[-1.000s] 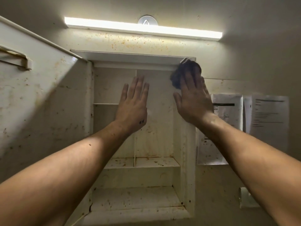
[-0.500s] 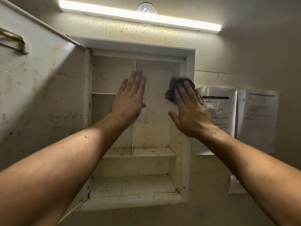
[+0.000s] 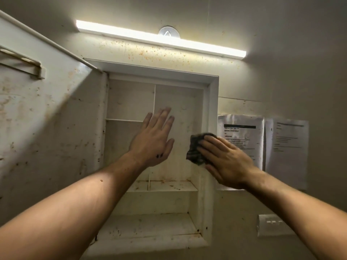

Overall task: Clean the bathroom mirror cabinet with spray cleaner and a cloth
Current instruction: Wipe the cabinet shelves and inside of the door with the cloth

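The white wall cabinet (image 3: 213, 113) stands open, its shelves bare and speckled with rusty brown stains. Its door (image 3: 47, 117) is swung out to the left, also stained. My right hand (image 3: 225, 162) presses a dark cloth (image 3: 195, 151) flat against the cabinet's inner right side, fingers straight over it. My left hand (image 3: 154, 139) is raised in front of the cabinet's middle divider with fingers straight and nothing in it. No spray bottle is in view.
A lit strip lamp (image 3: 161, 38) runs above the cabinet on a spattered wall. Two printed sheets (image 3: 242, 139) (image 3: 289, 147) hang to the right of the cabinet. A white switch plate (image 3: 272, 228) sits lower right.
My right hand has wiped the cloth down the cabinet's right side from the top corner to about mid height. My left hand stays raised in front of the divider.
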